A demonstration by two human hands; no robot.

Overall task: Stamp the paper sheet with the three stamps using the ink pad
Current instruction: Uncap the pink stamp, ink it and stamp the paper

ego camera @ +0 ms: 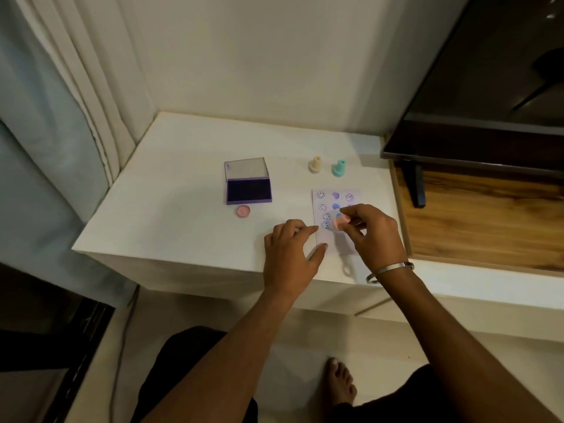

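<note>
A small paper sheet (pixel 328 203) lies on the white tabletop (pixel 183 233), marked with rows of smiley, heart and round prints. My right hand (pixel 374 232) holds a pink stamp (pixel 339 222) tilted just above the sheet's middle. My left hand (pixel 290 251) rests flat at the sheet's left edge, fingertips touching it. The purple ink pad (pixel 248 190) sits open to the left, lid up. A cream stamp (pixel 316 164) and a teal stamp (pixel 338 168) stand upright behind the sheet.
A pink round cap (pixel 243 211) lies in front of the ink pad. A dark TV screen (pixel 476 117) on a stand sits over a wooden surface (pixel 488 221) at right. Curtains (pixel 61 117) hang at left. The table's front edge runs close under my wrists.
</note>
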